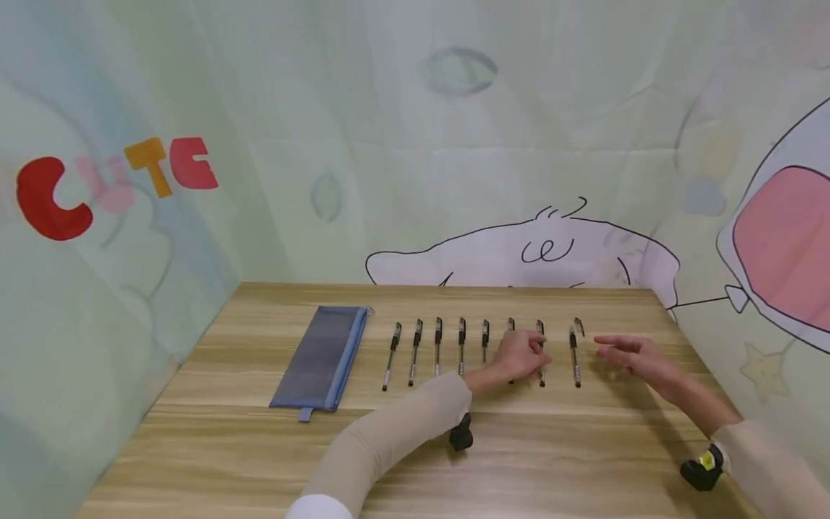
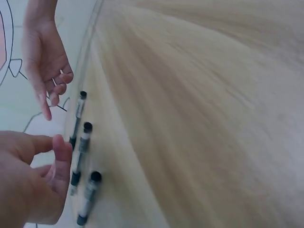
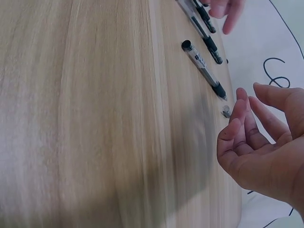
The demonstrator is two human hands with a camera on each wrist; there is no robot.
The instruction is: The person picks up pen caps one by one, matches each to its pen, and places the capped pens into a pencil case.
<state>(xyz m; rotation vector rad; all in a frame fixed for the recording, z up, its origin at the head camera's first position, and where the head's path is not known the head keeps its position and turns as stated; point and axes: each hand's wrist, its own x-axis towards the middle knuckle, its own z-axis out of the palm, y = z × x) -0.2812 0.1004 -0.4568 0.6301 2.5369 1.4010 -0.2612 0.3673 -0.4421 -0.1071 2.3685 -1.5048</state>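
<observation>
Poised with empty, loose-fingered left hand and right hand by pens spaced near desk's far edge, presumably for access.

Free tabletop between sleeves, pen row blocking beyond, pouch left

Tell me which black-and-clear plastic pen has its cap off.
The rightmost pen in the head view: its small black-and-clear cap lies apart beyond its tip, while the other seven pens wear theirs.
</observation>
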